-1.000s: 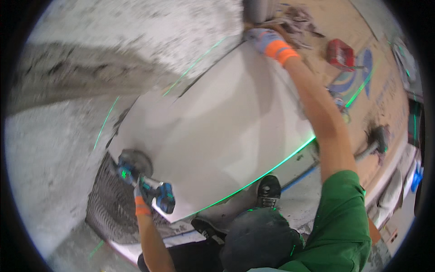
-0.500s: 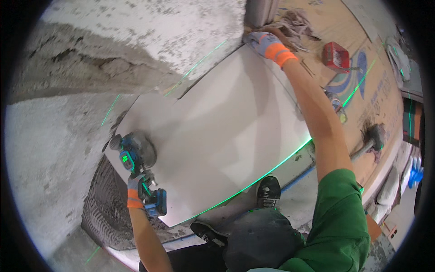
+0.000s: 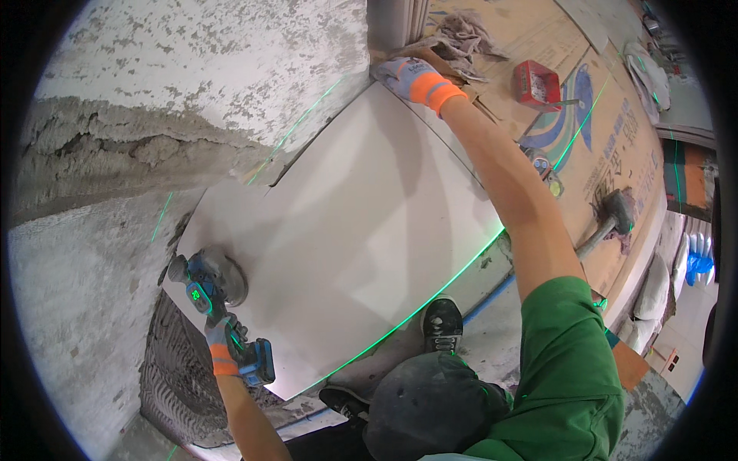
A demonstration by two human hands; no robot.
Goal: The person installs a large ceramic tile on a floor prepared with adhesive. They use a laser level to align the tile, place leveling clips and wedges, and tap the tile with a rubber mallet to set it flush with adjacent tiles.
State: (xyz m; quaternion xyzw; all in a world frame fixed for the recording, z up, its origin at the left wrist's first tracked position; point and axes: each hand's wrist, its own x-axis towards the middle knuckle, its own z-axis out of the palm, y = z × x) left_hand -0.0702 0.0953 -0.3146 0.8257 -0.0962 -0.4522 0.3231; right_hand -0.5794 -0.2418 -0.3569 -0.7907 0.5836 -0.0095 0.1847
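Watching through the head view. Red open-topped box (image 3: 538, 84) sits on the brown cardboard (image 3: 573, 201), far right; pale, speckled matter inside, too small for me to identify. A thin grey strip (image 3: 565, 102) lies across its near side. Crumpled greyish cloth (image 3: 461, 42) beyond it, soft and folded.

Large tile (image 3: 330, 230): smooth, pale, matte, with a notch cut where it meets the wall corner. Its long axis runs from lower left to upper right, and a green laser line (image 3: 400, 326) follows the edge nearest the person. Dark mortar (image 3: 177, 388) shows beside the lower-left end, combed into curved ridges. Wall (image 3: 231, 69) rough, chipped and patchy.

Blue-and-black power tool (image 3: 201, 288) on the tile's left end, its round, dark disc (image 3: 229, 280) lying over the surface. Long axis slants: knobbed head points up-left toward the wall, battery end down-right toward the person. Small lit display on top.

Left hand (image 3: 221, 338), grey glove with orange cuff, is wrapped around the tool's handle. Right hand (image 3: 411, 78), gloved alike, lies at the tile's far corner; I cannot tell whether its fingers grasp the edge or only press there.
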